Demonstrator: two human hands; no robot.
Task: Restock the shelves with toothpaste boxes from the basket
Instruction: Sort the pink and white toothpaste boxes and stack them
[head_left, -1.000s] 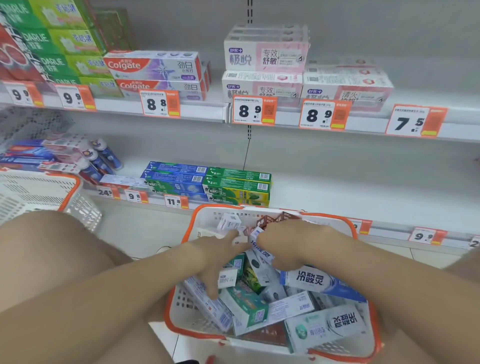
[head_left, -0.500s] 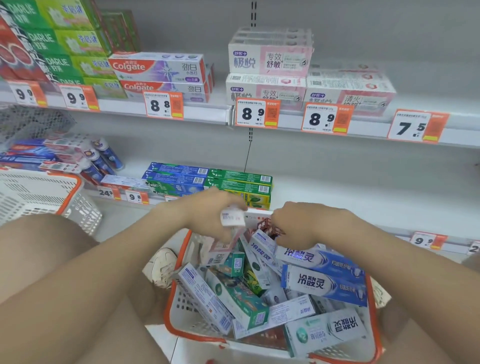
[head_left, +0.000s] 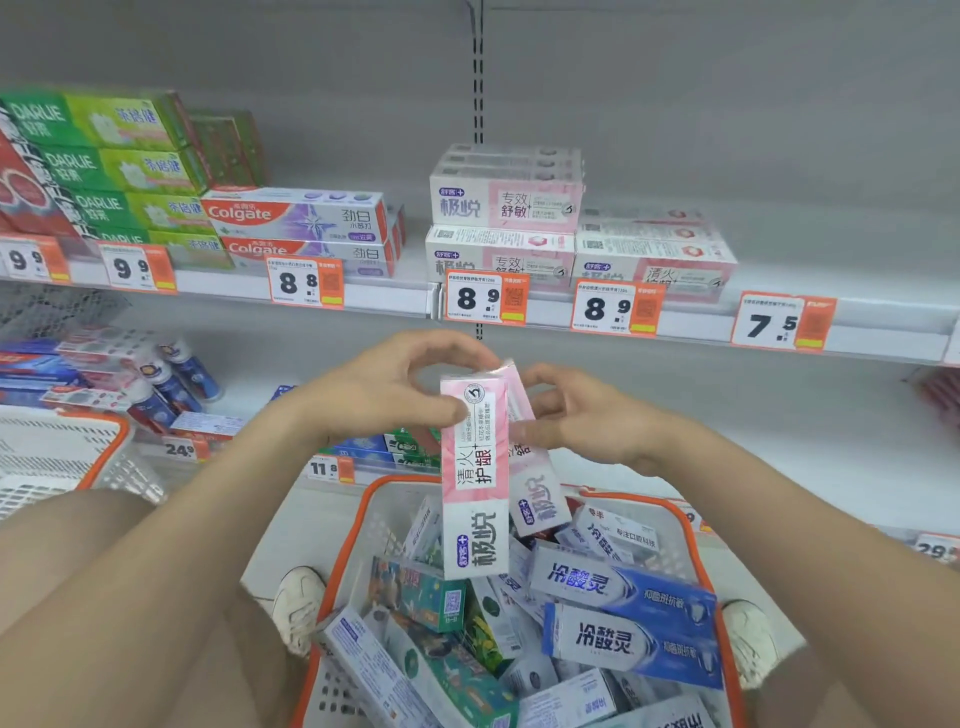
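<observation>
Through the head camera I see both hands raised above an orange-rimmed white basket (head_left: 649, 501) in front of shop shelving. My left hand (head_left: 384, 400) pinches the top end of a pink-and-white box (head_left: 474, 493) between thumb and fingers. The box hangs upright over the basket, printed "极悦" and "清火护龈". My right hand (head_left: 582, 421) has its fingers curled against a second pink box (head_left: 537, 499) just behind the first and seems to grip it, though the overlap makes the hold hard to judge. That box also reads "极悦".

The basket holds a loose heap of toothpaste boxes; two blue-and-white ones (head_left: 623, 613) read "冷酸灵" and others are green.

On the upper shelf (head_left: 857, 270), matching pink boxes (head_left: 504, 202) read "专效舒敏"; left of them are Colgate boxes (head_left: 296, 218), then green Darlie boxes (head_left: 104, 166). The price tags read 9.9, 9.9, 8.8, 8.9 (head_left: 485, 299), 8.9 and 7.5.

A second white basket (head_left: 62, 447) sits at the far left.
</observation>
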